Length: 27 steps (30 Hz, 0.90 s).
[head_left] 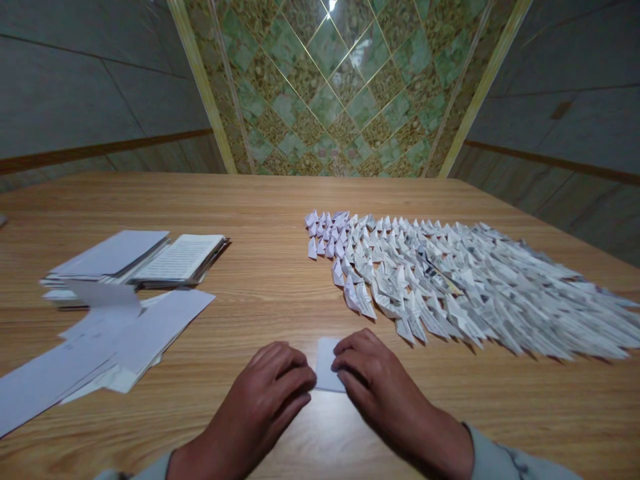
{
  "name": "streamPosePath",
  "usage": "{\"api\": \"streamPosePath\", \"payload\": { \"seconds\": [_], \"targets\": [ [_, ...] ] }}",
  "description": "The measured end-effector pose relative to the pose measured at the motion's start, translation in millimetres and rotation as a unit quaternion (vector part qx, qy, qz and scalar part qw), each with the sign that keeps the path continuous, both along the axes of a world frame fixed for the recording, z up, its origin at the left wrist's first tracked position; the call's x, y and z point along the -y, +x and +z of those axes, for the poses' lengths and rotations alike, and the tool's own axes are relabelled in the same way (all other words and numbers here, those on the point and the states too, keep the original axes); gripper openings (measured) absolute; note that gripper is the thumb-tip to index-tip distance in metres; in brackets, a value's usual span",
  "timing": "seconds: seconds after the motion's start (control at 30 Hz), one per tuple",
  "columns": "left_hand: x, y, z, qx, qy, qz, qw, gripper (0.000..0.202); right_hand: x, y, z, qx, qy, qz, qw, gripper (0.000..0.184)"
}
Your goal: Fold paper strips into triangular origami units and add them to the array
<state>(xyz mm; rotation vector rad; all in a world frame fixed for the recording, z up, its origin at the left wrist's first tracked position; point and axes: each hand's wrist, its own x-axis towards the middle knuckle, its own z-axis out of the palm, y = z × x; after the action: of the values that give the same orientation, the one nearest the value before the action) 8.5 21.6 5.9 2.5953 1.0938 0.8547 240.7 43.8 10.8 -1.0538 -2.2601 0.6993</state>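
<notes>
A small white folded sheet of paper (pixel 327 365) lies on the wooden table between my two hands. At its left edge is my left hand (pixel 274 390), its fingers bent and drawn together with the tips touching the paper. My right hand (pixel 374 375) covers the right part of the sheet, its curled fingers pressing down on it from above. The paper's right edge and both thumbs are hidden under the hands. Just beyond my right hand stand many folded paper boats (pixel 410 300) in close rows, some plain white, most of printed paper.
On the left lie a stack of white paper (pixel 113 252) and a stack of printed sheets (pixel 181 257). Nearer me, loose and creased white sheets (pixel 107 340) overlap. The wooden table (pixel 240 207) reaches back towards a green and brown tiled wall (pixel 330 87).
</notes>
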Motion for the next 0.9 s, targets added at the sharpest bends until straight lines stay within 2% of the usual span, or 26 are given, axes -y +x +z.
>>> {"api": "streamPosePath", "payload": {
  "seconds": [0.07,0.17,0.27,0.33,0.47,0.63,0.9],
  "targets": [
    [-0.6,1.0,0.3,-0.004,0.01,-0.005,1.0,0.01,0.4,-0.6,-1.4,0.01,0.013,-0.003,1.0,0.012],
    [-1.6,2.0,1.3,-0.004,0.041,-0.005,0.999,0.009,2.0,-2.7,-4.4,0.029,0.036,-0.013,0.999,0.019],
    [-1.5,1.9,1.7,-0.007,0.07,-0.003,0.997,0.012,2.8,-3.7,-5.9,0.04,0.053,-0.016,0.998,0.012],
    [-0.5,1.8,1.4,-0.017,0.082,-0.009,0.996,0.012,2.8,-3.3,-5.4,0.041,0.052,-0.013,0.998,0.011],
    [1.1,3.5,1.1,-0.044,0.088,-0.015,0.995,0.016,2.0,-2.0,-3.8,0.047,0.045,-0.01,0.998,0.022],
    [0.1,2.5,2.0,-0.045,0.093,-0.01,0.995,0.017,1.5,-2.4,-5.6,0.053,0.048,-0.011,0.997,0.027],
    [3.5,-6.1,4.9,-0.046,0.115,-0.022,0.992,0.019,2.1,-1.4,-4.1,0.04,0.027,-0.008,0.999,0.019]
  ]
}}
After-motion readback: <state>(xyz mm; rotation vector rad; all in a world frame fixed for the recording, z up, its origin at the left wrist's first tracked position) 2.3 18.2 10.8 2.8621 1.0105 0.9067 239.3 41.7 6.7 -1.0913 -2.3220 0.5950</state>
